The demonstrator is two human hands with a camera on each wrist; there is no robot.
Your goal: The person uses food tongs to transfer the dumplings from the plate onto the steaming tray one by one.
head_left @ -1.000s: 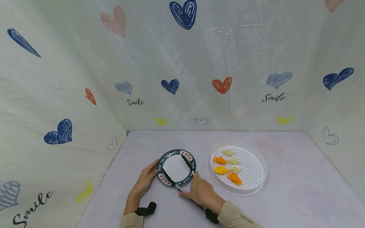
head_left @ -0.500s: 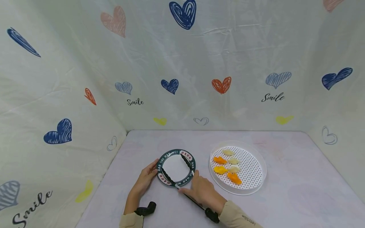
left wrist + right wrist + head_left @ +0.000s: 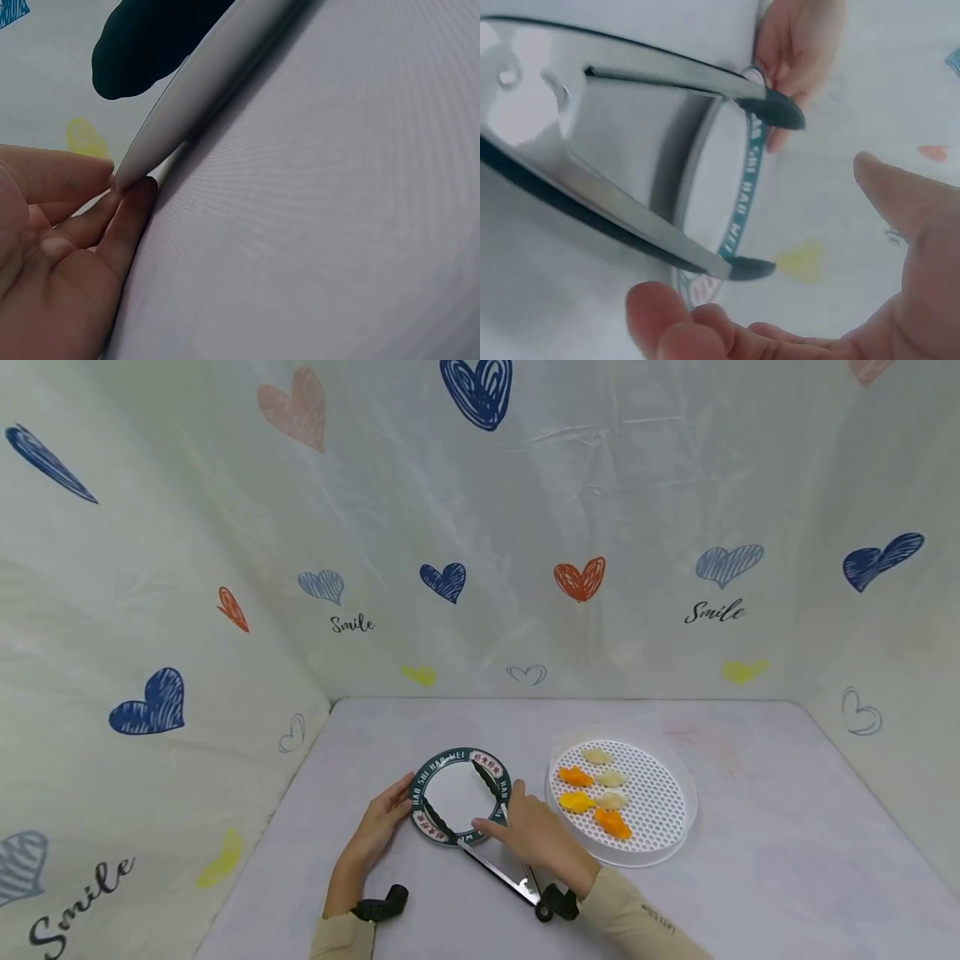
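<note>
In the head view a round white plate [image 3: 453,787] with a dark green lettered rim sits left of centre on the table. My left hand [image 3: 375,827] pinches its left rim; in the left wrist view, thumb and fingers of the left hand [image 3: 60,255] meet at the plate's edge [image 3: 195,97]. Metal tongs [image 3: 493,870] with dark green tips lie spread over the plate, their hinge toward me. My right hand [image 3: 543,831] is over the tongs' right arm. In the right wrist view its fingers are spread beside the tongs [image 3: 652,64], gripping nothing.
To the right stands a round white perforated tray [image 3: 660,814] with a clear rim. Several orange, yellow and pale pieces [image 3: 576,802], dumpling-like in shape, lie on its left half. A curtain [image 3: 637,635] printed with hearts hangs behind the table.
My right hand has let go of the tongs and its thumb has lifted over the plate, uncovering more of their arms. The left hand and plate hold still.
</note>
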